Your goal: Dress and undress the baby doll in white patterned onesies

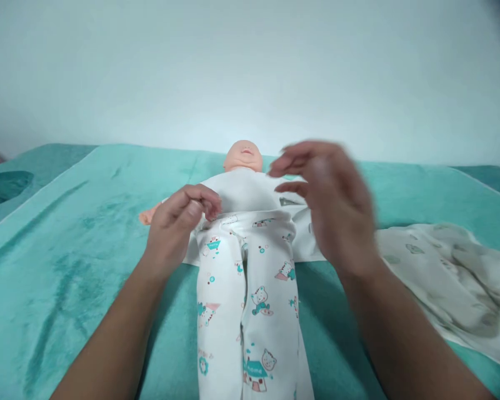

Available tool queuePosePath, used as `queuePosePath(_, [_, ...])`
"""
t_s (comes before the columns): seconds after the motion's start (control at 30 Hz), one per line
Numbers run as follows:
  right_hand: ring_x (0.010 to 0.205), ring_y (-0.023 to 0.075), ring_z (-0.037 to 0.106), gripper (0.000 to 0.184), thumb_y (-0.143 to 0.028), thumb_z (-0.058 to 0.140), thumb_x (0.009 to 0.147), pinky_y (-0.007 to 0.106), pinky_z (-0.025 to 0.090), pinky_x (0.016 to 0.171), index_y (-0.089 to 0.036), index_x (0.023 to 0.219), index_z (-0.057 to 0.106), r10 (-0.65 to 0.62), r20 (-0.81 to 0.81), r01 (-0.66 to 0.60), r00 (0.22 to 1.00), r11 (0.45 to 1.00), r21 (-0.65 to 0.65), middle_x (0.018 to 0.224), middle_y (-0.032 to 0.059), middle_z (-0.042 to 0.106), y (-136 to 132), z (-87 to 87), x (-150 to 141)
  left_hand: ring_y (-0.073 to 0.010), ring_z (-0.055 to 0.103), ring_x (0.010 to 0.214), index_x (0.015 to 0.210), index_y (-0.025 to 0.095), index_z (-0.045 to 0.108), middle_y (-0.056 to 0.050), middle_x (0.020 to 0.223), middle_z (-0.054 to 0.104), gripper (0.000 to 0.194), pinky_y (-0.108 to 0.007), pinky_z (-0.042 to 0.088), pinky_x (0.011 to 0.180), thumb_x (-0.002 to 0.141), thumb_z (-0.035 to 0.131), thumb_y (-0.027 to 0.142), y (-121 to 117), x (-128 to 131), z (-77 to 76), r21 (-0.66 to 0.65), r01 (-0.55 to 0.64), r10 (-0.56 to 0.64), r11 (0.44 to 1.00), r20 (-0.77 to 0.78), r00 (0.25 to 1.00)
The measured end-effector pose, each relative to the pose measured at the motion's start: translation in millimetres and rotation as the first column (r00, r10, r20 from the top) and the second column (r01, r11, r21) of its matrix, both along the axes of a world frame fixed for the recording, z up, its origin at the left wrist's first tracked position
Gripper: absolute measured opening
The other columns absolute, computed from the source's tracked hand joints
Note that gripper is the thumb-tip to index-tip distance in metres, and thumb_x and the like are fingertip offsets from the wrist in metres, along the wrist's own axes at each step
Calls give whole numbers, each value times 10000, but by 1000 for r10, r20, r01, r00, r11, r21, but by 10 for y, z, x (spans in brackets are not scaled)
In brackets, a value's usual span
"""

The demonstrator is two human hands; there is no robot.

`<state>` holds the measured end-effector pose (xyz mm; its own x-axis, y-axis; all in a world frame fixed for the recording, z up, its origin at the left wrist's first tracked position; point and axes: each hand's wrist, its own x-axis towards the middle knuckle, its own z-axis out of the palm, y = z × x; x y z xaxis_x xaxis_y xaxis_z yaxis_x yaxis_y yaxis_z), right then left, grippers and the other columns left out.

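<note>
In the head view, the printed trousers [270, 278] run lengthwise from the centre of the frame to its bottom edge, waistband across the white top [245, 191] on the doll [242, 155]. My left hand [177, 225] is nearer, fingers curled beside the waistband's left end; I cannot tell whether its grip pinches fabric. My right hand [333, 208], blurred and raised right of centre, holds nothing, grip apart; the trousers lie lower left of it.
</note>
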<state>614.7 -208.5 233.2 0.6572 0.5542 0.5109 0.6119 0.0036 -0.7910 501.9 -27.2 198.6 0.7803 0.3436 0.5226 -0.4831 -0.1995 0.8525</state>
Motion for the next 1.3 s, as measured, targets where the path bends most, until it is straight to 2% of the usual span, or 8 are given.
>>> queuePosePath(0.17, [716, 139, 488, 304, -423, 499, 961, 308, 384, 683, -195, 763, 541, 57, 221, 13, 974, 954, -300, 730, -2, 537, 41, -256, 83, -182, 567, 917, 963, 224, 641, -37, 977, 620, 206, -319, 457, 816, 834, 681, 380, 33, -150, -137, 364, -30, 134, 931, -263, 955])
queuePosePath(0.37, [667, 112, 424, 297, -471, 569, 908, 267, 328, 620, -190, 820, 523, 126, 96, -80, 987, 919, -387, 748, -20, 501, -214, -363, 3, -194, 538, 1047, 869, 216, 569, -35, 1060, 548, 88, -343, 433, 931, 842, 640, 258, 31, -293, -315, 487, -85, 231, 869, -249, 940])
queuePosePath(0.53, [674, 116, 401, 364, -524, 654, 831, 252, 329, 606, -202, 843, 486, 55, -88, -87, 995, 908, -411, 746, -32, 466, -436, -521, -165, -197, 503, 1160, 847, 205, 493, -63, 1193, 553, 59, -357, 389, 990, 905, 499, 194, -37, -375, -478, 509, -180, 263, 842, -96, 960])
queuePosePath(0.63, [675, 123, 396, 383, -543, 639, 836, 254, 323, 606, -196, 793, 484, 32, -130, -83, 991, 909, -409, 720, -28, 455, -517, -604, -267, -166, 558, 981, 834, 207, 482, -26, 1011, 609, 69, -313, 412, 905, 898, 492, 181, -101, -419, -481, 463, -255, 323, 849, -73, 944])
queuePosePath(0.77, [718, 142, 426, 379, -540, 584, 877, 263, 337, 633, -193, 757, 491, 74, -104, -111, 992, 903, -415, 732, -13, 457, -620, -648, -382, -144, 534, 776, 827, 205, 498, 11, 813, 574, 78, -268, 416, 744, 897, 481, 235, -167, -498, -458, 393, -320, 423, 862, -209, 882])
queuePosePath(0.93, [914, 187, 512, 377, -485, 756, 747, 285, 400, 797, -204, 917, 572, 148, -134, -195, 980, 856, -478, 973, 14, 563, -753, -660, -461, -124, 481, 682, 827, 203, 500, 35, 743, 522, 79, -243, 378, 653, 861, 511, 274, -212, -613, -487, 289, -267, 363, 919, -362, 859])
queuePosePath(1.1, [756, 149, 487, 377, -514, 698, 794, 259, 359, 669, -178, 729, 542, 156, -200, -232, 967, 863, -449, 784, -10, 514, -784, -708, -489, -113, 403, 653, 1031, 212, 588, 56, 704, 386, 293, -230, 337, 640, 742, 584, 166, -234, -710, -509, 270, -145, 248, 952, -401, 882])
queuePosePath(1.3, [607, 94, 334, 449, -511, 684, 793, 237, 240, 542, -173, 635, 435, 72, -302, -185, 951, 912, -367, 631, -46, 365, -774, -790, -581, -161, 496, 878, 704, 179, 567, -19, 901, 507, 69, -271, 371, 791, 752, 614, 195, -297, -786, -472, 401, -162, 281, 902, -258, 924])
